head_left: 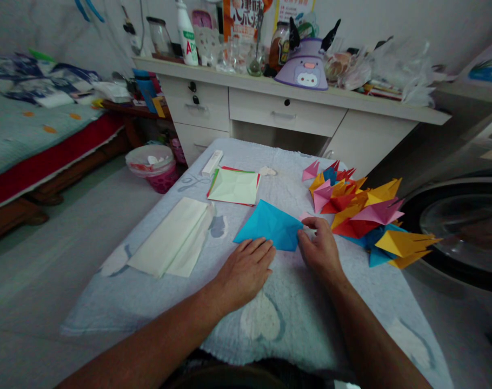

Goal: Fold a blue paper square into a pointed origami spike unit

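Observation:
A sheet of blue origami paper [270,224] with crease lines lies on the cloth-covered table in front of me. My left hand [248,270] rests flat on its lower left edge, fingers stretched out. At the right corner my right hand [321,246] pinches the paper between thumb and index finger. Beyond the sheet sits a stack of square paper [234,186], pale green on top with red and green edges showing. Many folded paper pieces [351,202] in yellow, red, pink and blue are heaped to the right of my right hand.
Folded whitish paper [173,235] lies at the left of the table, with a small white box [212,163] behind it. A waste bin [152,165] stands on the floor to the left. A cluttered white desk [270,86] is at the back, a washing machine [469,227] at the right.

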Available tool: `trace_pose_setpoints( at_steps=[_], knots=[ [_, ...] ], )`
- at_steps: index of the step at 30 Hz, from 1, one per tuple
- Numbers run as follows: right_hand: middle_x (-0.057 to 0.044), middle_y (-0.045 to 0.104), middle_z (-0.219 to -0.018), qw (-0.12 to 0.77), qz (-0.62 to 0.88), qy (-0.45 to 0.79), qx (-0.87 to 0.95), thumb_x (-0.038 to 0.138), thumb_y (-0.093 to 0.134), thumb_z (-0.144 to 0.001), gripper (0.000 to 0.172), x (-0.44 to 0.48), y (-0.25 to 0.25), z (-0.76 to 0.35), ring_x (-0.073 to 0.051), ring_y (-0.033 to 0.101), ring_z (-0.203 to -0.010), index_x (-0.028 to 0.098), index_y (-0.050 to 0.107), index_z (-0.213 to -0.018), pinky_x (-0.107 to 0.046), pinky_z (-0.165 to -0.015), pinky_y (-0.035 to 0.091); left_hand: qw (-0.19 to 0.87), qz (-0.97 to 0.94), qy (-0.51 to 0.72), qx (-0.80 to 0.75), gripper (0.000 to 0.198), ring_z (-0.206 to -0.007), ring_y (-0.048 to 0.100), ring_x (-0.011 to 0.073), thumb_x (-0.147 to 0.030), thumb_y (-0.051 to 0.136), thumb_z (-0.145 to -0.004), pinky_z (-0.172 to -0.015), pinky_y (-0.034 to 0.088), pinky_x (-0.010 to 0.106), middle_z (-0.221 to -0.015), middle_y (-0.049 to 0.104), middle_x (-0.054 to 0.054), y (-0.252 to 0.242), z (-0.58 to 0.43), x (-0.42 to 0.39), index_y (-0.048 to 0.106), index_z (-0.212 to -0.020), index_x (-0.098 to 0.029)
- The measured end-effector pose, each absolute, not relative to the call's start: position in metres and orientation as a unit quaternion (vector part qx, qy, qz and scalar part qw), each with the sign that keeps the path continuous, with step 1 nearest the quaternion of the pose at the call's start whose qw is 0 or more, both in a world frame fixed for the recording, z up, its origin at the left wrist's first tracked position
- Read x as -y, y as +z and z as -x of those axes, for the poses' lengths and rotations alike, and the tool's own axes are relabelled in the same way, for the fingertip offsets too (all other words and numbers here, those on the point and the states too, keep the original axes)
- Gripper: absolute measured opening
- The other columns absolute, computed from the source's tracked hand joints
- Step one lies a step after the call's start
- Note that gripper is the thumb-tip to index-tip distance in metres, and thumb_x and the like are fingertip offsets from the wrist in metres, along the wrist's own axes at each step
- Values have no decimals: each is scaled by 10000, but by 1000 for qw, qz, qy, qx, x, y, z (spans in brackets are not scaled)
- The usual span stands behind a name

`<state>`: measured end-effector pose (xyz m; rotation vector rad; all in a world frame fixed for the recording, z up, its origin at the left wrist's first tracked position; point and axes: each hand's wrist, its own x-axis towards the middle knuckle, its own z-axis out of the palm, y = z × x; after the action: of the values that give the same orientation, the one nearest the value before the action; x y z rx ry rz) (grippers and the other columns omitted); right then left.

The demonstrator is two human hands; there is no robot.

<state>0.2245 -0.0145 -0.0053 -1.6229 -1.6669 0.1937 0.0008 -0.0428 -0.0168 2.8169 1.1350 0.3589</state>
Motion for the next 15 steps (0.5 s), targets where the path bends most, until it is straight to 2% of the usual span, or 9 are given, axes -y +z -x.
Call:
trace_pose_setpoints(
  at_steps=[3, 6, 10, 15],
  knots=[
    [-52, 617, -952, 442, 594, 83, 667, 217, 550, -842, 153, 19, 5, -223, -210, 572, -876, 204, 581, -991, -347, -766, 455, 41, -921, 112, -371, 417, -1372, 413, 236, -371, 420, -1001, -1125, 288, 428, -1486, 488, 45, -18, -1, 42, 487, -1378, -205],
    [-30, 618, -878, 439, 529, 117, 717, 157, 507, -866, 125, 25, 12, -214, -185, 579, -826, 217, 583, -945, -317, -740, 467, 34, -920, 114, -373, 414, -1369, 415, 243, -368, 413, -1003, -1126, 286, 436, -1486, 486, 56, -20, -1, 42, 495, -1371, -197],
    [-45, 663, -928, 389, 467, 158, 778, 89, 459, -882, 239, 27, 7, -202, -179, 616, -867, 212, 600, -1032, -321, -789, 497, 23, -921, 122, -370, 421, -1367, 418, 245, -379, 405, -1004, -1129, 283, 434, -1480, 489, 70, -22, -2, 42, 495, -1370, -190],
    [-99, 668, -1018, 300, 459, 129, 826, -13, 428, -782, 406, 24, -4, -200, -213, 597, -960, 171, 672, -1049, -371, -882, 495, 22, -921, 120, -370, 431, -1369, 413, 230, -386, 393, -1006, -1130, 281, 426, -1460, 512, 68, -21, -2, 43, 482, -1383, -196]
  ],
)
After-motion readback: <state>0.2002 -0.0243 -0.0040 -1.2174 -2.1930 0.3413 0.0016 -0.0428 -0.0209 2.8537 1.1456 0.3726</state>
